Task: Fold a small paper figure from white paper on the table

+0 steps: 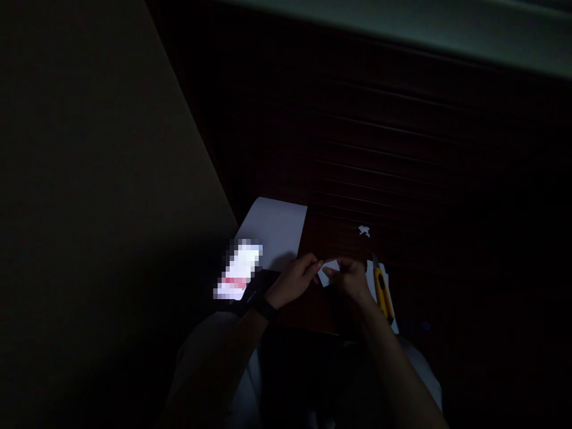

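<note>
A small white piece of paper (329, 275) is held up between my two hands over the dark table. My left hand (300, 275), with a dark band on its wrist, pinches the paper's left corner. On the other side, my right hand (353, 279) grips the right part, its thumb lying across the face of the sheet. Whether the paper is folded is hard to tell in the dim light. Just right of my right hand lies a yellow utility knife (383, 295) with its blade out, resting on white paper sheets (370, 275).
A large white sheet (279, 229) lies at the back left. In front of it a lit screen (239, 268), blurred out, glows beside my left forearm. Small white paper scraps (364, 230) sit farther back on the right. A pale wall or panel (111, 149) rises at the left.
</note>
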`<state>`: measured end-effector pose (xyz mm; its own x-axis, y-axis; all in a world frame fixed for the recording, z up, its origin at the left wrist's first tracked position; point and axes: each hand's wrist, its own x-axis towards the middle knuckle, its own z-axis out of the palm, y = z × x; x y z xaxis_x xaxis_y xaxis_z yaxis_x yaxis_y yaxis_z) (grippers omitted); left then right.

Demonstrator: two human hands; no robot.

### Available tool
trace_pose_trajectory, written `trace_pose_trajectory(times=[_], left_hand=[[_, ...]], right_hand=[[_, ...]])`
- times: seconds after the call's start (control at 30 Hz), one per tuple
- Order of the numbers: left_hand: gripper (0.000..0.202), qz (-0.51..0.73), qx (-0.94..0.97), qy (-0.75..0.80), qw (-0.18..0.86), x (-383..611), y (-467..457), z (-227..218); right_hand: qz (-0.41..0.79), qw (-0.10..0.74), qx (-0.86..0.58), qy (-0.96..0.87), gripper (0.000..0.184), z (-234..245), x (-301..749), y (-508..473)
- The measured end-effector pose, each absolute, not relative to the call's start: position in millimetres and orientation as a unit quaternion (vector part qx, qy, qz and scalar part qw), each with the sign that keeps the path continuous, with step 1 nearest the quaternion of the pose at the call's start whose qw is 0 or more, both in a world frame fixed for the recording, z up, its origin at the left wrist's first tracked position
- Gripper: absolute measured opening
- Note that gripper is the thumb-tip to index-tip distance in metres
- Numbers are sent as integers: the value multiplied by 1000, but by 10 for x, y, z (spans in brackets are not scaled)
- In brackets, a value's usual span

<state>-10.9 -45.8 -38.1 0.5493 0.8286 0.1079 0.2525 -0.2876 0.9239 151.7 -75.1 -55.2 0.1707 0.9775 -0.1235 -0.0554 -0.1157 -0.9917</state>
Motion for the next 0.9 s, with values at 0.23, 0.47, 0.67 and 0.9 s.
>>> trace_pose_trajectory(times=[0.23, 0.47, 0.67, 0.9], left_hand=[[31, 305, 759, 396, 418, -69, -506, -381], [34, 306, 749, 388, 441, -84, -517, -392], [33, 307, 778, 408, 366, -44, -585, -396], [33, 299, 780, 403, 374, -43, -651, -506]], right_hand=[[529, 544, -510, -407, 26, -538, 1510, -794], [508, 569, -528, -374, 25, -550, 1416, -801], [479, 589, -551, -346, 26, -679, 1416, -805], [494, 550, -559, -376, 31, -725, 1485, -915]])
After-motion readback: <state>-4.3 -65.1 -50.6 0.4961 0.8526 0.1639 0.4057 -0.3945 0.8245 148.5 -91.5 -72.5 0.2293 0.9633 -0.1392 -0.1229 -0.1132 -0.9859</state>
